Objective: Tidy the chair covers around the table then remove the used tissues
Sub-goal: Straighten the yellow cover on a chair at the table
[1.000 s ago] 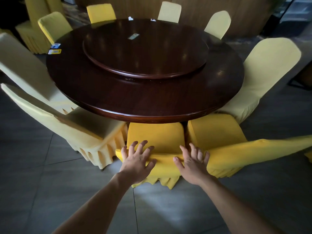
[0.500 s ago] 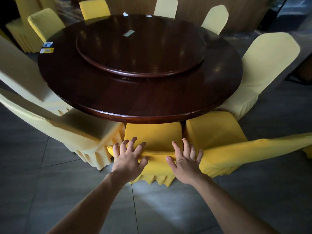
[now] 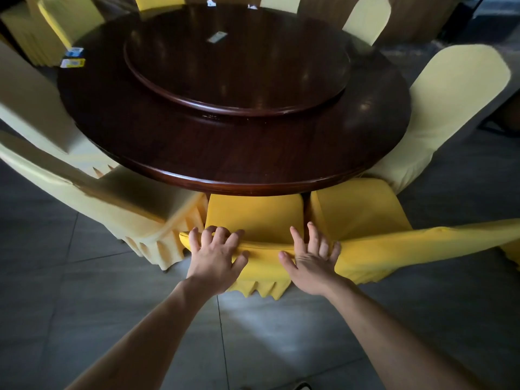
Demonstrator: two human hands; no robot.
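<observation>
A bright yellow chair cover (image 3: 256, 218) sits on the chair tucked under the near edge of the round dark wooden table (image 3: 225, 153). My left hand (image 3: 215, 256) grips the top edge of this chair's back, fingers curled over it and thumb on the near side. My right hand (image 3: 309, 258) rests on the same edge with straight, spread fingers. Two small white tissues lie at the table's far edge, one on the left (image 3: 211, 1) and one on the right (image 3: 252, 7).
A second bright yellow chair (image 3: 357, 209) stands close on the right, touching my right hand. Pale yellow covered chairs ring the table at left (image 3: 135, 204) and right (image 3: 450, 108). A lazy Susan (image 3: 236, 60) carries a small card (image 3: 216, 37). Two cards (image 3: 73, 57) lie at the table's left edge.
My left hand's fingers have curled over the top edge of the chair back. My right hand stays flat on it. Both hands shifted slightly left along the edge.
</observation>
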